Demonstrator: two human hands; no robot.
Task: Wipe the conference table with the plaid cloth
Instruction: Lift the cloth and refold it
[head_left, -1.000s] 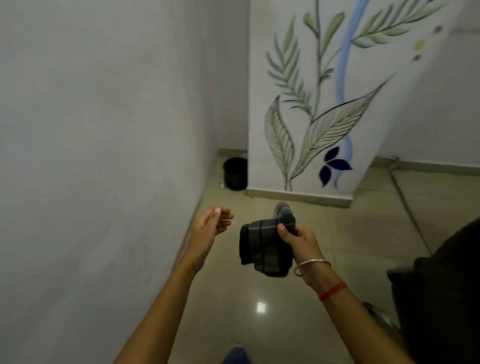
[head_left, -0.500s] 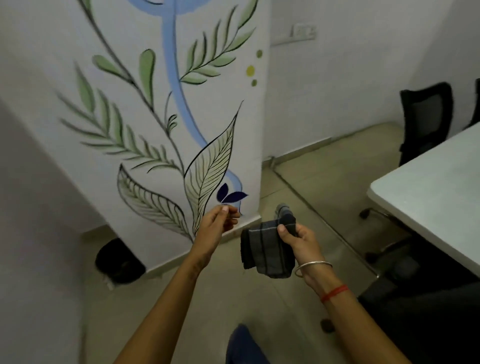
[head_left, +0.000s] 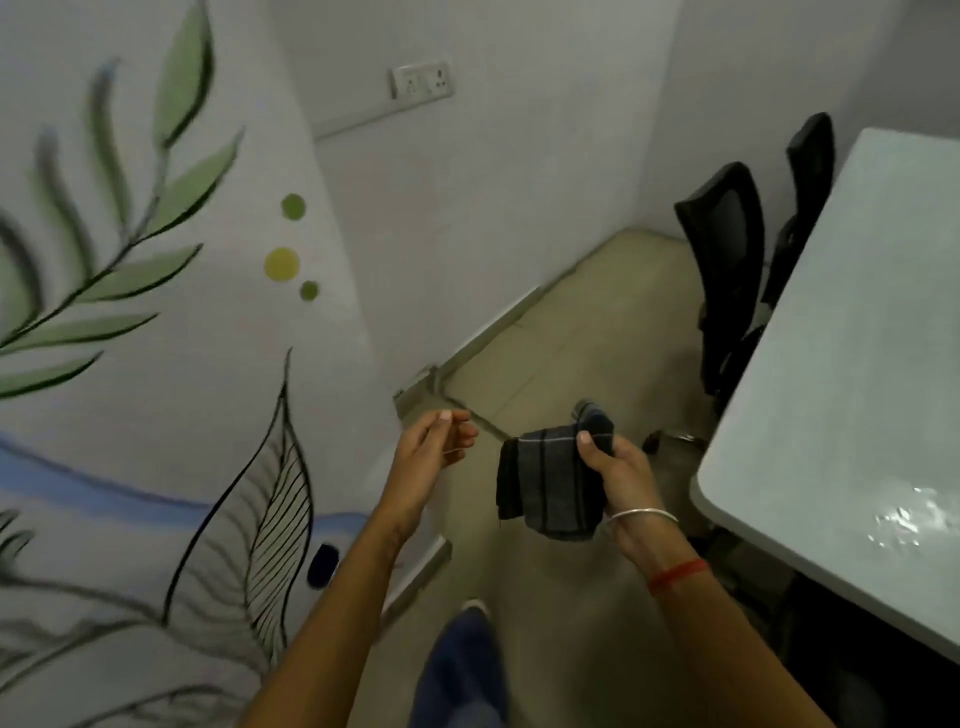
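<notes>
Plaid cloth (head_left: 550, 483), dark and bunched, hangs gripped in the right hand (head_left: 618, 478); the left hand (head_left: 426, 457) is relaxed, fingers loosely curled. A smooth pale bench (head_left: 857, 364) stands on the tiled floor (head_left: 571, 322).

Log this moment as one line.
right hand grips plaid cloth | left hand open, empty | cloth not touching conference table

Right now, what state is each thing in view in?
plaid cloth: bunched up, held in the air.
right hand: grips the plaid cloth.
left hand: empty, fingers loosely curled, apart from the plaid cloth.
conference table: nothing touching it; shiny patch near its near corner.
chairs: two, upright, close against the conference table's far side.
</notes>
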